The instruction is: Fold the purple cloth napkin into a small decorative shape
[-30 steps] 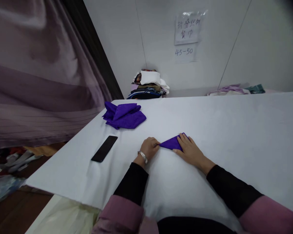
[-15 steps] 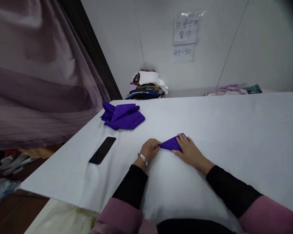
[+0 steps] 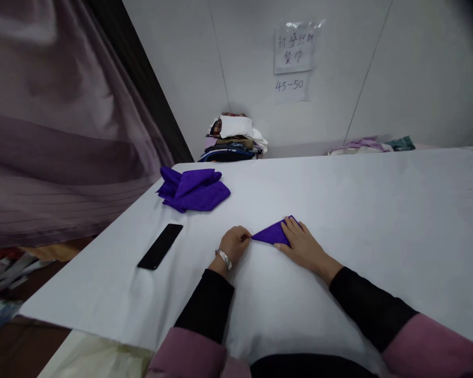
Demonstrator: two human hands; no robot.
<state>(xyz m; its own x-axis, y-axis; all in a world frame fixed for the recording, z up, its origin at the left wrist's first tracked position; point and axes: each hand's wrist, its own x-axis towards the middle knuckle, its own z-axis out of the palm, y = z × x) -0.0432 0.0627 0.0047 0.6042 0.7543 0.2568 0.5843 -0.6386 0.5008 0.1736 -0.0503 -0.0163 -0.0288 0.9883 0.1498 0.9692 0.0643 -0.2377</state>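
A purple cloth napkin, folded into a narrow triangle, lies on the white-covered table in front of me. At its left point, my left hand pinches the tip between thumb and finger. My right hand rests flat over the wide right end, fingers stretched out and pressing on the cloth, so part of that end is hidden. Farther off to the left sits a second purple napkin, loosely bunched with several folds standing up. Neither hand touches it.
A black phone lies on the table left of my left hand. Behind the far edge are a stack of folded clothes and some lilac fabric. A curtain hangs at the left; handwritten papers are on the wall.
The view has shifted slightly, moving everything a little left. My left fingers have slid slightly outward at the napkin's point, which now looks sharper. My right hand stays on the wide end.
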